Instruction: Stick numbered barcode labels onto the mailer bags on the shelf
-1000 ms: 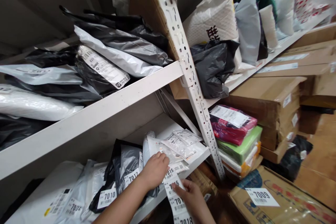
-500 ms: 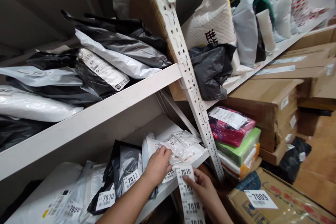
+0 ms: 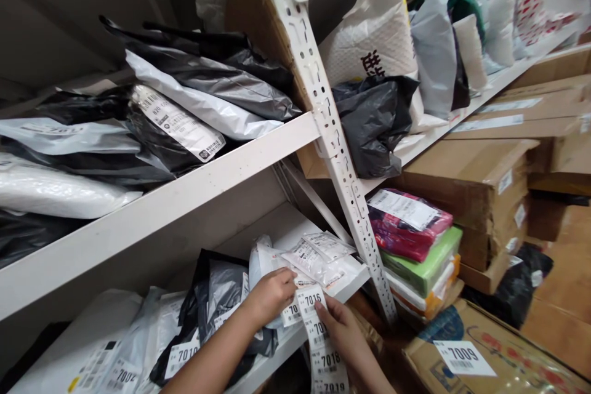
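Observation:
My left hand (image 3: pixel 270 295) curls its fingers on the small clear-bagged parcels (image 3: pixel 318 258) at the front of the lower shelf, pinching the top of a strip of numbered labels (image 3: pixel 323 345). My right hand (image 3: pixel 341 329) holds that strip from below; it reads 7016 at the top, then 7018 and 7019 lower down. A label with a partly hidden number sits on the parcel under my left fingers. Left of my hands lie a black-and-grey mailer bag (image 3: pixel 221 301) and white bags tagged 7010 (image 3: pixel 182 354) and 7002 (image 3: pixel 124 375).
The white metal shelf upright (image 3: pixel 332 129) stands just right of my hands. The upper shelf (image 3: pixel 184 191) carries black, grey and white mailer bags. To the right are stacked colourful packets (image 3: pixel 413 240), cardboard boxes (image 3: pixel 480 178), and a box tagged 7009 (image 3: pixel 466 357).
My right hand brought the label strip up and left, so that 7016 now sits by my left fingers. My left hand closed from flat on the parcels to a pinch.

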### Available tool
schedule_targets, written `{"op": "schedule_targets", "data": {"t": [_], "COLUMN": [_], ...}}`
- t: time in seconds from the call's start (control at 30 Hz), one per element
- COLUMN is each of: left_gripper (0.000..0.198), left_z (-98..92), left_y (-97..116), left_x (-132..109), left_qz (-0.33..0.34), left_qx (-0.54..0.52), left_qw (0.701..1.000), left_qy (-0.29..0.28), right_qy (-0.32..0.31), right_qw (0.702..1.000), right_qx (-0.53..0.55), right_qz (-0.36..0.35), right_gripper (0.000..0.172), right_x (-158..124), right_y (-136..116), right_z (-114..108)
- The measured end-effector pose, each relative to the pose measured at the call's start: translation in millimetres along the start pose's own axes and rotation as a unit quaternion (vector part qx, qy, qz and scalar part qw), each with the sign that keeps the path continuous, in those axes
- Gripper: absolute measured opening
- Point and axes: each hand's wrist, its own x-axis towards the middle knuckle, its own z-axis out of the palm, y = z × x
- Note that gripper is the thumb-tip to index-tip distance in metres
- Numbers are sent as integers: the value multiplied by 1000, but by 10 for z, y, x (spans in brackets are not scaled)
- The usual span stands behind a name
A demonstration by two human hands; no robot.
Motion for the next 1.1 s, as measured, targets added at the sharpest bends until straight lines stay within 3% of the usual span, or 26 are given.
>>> {"op": "schedule_targets", "data": {"t": [0.13, 0.23, 0.33, 0.47, 0.77, 0.97, 1.1], "left_gripper": [13, 19, 22, 22, 20, 28, 34], "left_z": [-96, -192, -267, -266, -211, -93, -75], "left_y": [-53, -68, -34, 40, 128, 232, 283], "left_x": [-63, -60, -20, 45, 107, 197, 252], "left_qz": [-12, -28, -57, -79, -127, -157, -163], "left_qx": [-75, -124, -135, -82, 9, 85, 108], "left_qw": [997, 992, 989, 993, 990, 982, 978], "left_qy": [-9, -17, -20, -38, -61, -55, -71], "right_qy": [11, 78, 133, 166, 199, 125, 182], "right_qw": [1000, 994, 969, 941, 914, 943, 930], "right_qx": [22, -80, -205, -295, -352, -307, -317], "right_qz": [0, -14, -21, -17, 29, 10, 30], "right_gripper": [52, 50, 47, 39, 35, 28, 34], "right_x": [28, 67, 106, 144, 106, 100, 92], "right_y": [-4, -38, -77, -93, -92, -87, -64], "right_z": [47, 144, 251, 336, 390, 327, 307]}}
